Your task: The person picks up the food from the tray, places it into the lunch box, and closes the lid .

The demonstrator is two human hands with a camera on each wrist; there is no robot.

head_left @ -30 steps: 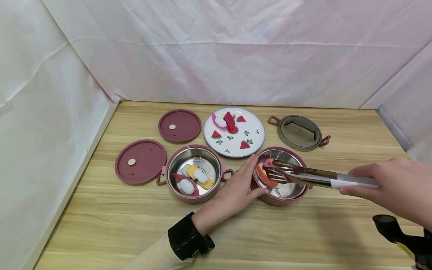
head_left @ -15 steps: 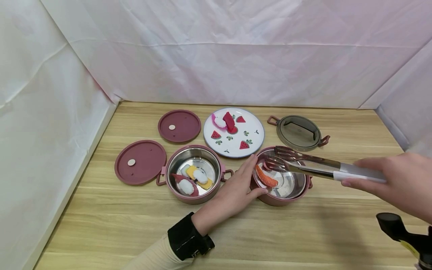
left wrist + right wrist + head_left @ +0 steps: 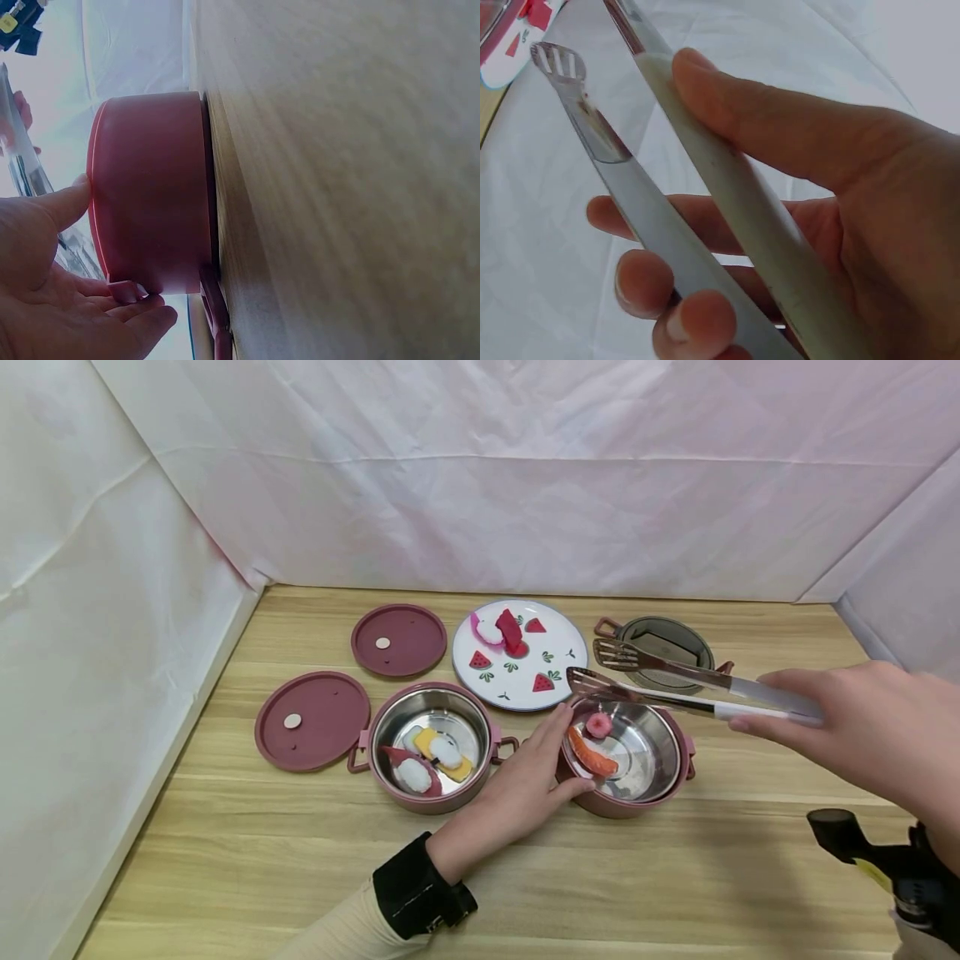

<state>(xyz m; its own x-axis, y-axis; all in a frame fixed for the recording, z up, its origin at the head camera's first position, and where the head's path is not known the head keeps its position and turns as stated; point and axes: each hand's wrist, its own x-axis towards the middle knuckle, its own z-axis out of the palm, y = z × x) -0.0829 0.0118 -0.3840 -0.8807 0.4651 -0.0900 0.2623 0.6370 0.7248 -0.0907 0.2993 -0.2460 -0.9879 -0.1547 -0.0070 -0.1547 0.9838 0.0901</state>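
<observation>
Tongs (image 3: 690, 673) have been shifted toward the pot's (image 3: 611, 807) far side, their arms spread and nothing pinched. They are grasped by the right hand (image 3: 847, 702); the pot's side is steadied by the unclenched left hand (image 3: 521, 777). Light, stiff and slick-tipped, they are probably best held by their pale handles (image 3: 742, 202).

I hold my left forearm (image 3: 360, 912) in from 7 o'clock, left hand (image 3: 521, 770) pointing toward 1 o'clock, thumb splayed; my right hand (image 3: 843, 720) sits at 3 o'clock, fingers curled.
</observation>
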